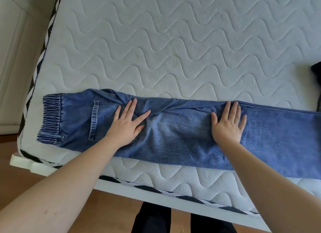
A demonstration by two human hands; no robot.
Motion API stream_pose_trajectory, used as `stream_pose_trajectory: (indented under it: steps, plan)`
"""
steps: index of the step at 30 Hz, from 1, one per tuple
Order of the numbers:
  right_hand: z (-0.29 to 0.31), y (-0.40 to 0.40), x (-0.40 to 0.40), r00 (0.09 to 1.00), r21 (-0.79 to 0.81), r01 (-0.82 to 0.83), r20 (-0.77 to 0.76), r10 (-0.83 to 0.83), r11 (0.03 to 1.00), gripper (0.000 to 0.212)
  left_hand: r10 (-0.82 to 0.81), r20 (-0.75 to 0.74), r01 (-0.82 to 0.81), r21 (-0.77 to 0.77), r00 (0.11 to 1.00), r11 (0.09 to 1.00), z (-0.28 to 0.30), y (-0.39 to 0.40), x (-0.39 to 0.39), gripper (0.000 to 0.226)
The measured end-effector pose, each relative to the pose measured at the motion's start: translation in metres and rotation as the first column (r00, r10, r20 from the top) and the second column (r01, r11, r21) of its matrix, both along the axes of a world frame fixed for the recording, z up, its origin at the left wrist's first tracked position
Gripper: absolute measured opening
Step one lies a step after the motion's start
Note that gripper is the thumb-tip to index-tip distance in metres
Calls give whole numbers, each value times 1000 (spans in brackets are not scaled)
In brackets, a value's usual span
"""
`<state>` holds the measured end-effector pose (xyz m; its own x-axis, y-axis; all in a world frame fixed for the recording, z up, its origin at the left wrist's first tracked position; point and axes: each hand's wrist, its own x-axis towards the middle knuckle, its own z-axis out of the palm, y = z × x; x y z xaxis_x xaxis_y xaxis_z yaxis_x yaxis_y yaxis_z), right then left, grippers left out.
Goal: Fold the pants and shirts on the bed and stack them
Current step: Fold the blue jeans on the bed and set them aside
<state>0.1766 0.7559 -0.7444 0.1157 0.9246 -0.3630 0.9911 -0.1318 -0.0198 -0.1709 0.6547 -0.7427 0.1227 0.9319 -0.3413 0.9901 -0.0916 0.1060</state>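
I see blue denim pants with an elastic gathered waistband [173, 133] lying lengthwise along the near edge of the white quilted mattress with wavy stitching [156, 41], waistband at the left, legs running off the right edge of view. Pants look folded in half, one leg on top of the other, back pocket facing up near the waistband. My left hand [127, 124] is flat on the denim just right of the pocket, fingers spread and straight, pressing down, gripping nothing. My right hand [227, 123] is flat on the leg section farther right, fingers straight and close together, also pressing, holding nothing. Creases in the fabric between the two hands. Dark cloth item [317, 72] at the right edge of the mattress, mostly cut off, can't tell what it is. Wooden floor [107, 213] below the mattress edge.
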Motion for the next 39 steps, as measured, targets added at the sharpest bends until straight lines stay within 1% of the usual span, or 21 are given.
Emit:
stream_pose_trajectory:
  steps: [3,6,8,11,12,13,15,17,18,20,22,23,25,26,28,29,31,33,35,37,39]
  plan:
    - [10,-5,-16,999,66,4,-49,-1,998,72,38,79,-43,62,996,997,12,6,0,52]
    - [19,-10,-54,980,106,-129,-135,143,986,66,150,246,-192,159,958,968,22,19,-4,49]
    - [23,-13,-88,934,115,-265,-215,284,957,63,177,295,-257,260,939,931,26,31,-9,41]
    - [28,-18,-139,820,173,-443,-318,476,879,60,254,282,-352,383,925,854,30,53,-26,29]
    - [30,-19,-154,783,203,-485,-333,525,851,61,298,255,-378,379,920,845,31,60,-33,32]
    - [31,-20,-168,753,226,-520,-333,567,823,63,341,216,-397,327,915,858,31,65,-41,39]
    - [32,-20,-190,726,254,-560,-309,614,789,71,400,138,-419,155,906,895,31,72,-57,53]
    - [32,-17,-206,734,294,-557,-263,626,777,78,390,61,-392,26,919,920,29,74,-73,60]
    - [33,-15,-212,737,323,-549,-247,629,771,76,349,40,-350,3,936,937,29,75,-81,60]
    - [31,-9,-218,723,416,-516,-258,641,749,59,246,72,-247,7,967,969,29,76,-91,52]
    - [26,-5,-214,683,502,-478,-304,664,721,46,193,195,-210,71,962,975,32,74,-96,37]
    - [23,-4,-209,663,514,-479,-319,677,712,45,168,246,-203,125,954,971,33,71,-98,29]
    - [17,-7,-199,618,502,-554,-287,732,664,49,152,297,-220,211,943,952,32,63,-97,19]
    - [15,-9,-193,586,494,-604,-257,769,625,52,187,303,-251,188,935,950,31,59,-95,19]
    - [10,-14,-183,534,454,-683,-223,816,571,58,225,217,-254,119,950,960,23,53,-95,40]
    - [9,-16,-180,527,413,-714,-214,823,565,61,229,190,-252,112,955,961,21,50,-95,42]
    - [5,-21,-175,539,300,-762,-197,819,574,63,208,164,-234,154,964,960,23,43,-91,24]
    - [2,-26,-171,559,203,-784,-177,810,586,59,79,97,-102,250,992,963,17,33,-86,47]
    - [-1,-30,-171,570,119,-798,-167,805,590,61,27,-3,-25,227,1000,974,13,23,-82,54]
    - [-2,-32,-172,577,100,-797,-168,799,596,61,78,-61,-64,206,995,976,11,13,-74,53]
    - [-1,-31,-172,597,112,-777,-182,782,619,59,130,-63,-117,170,990,978,15,13,-62,53]
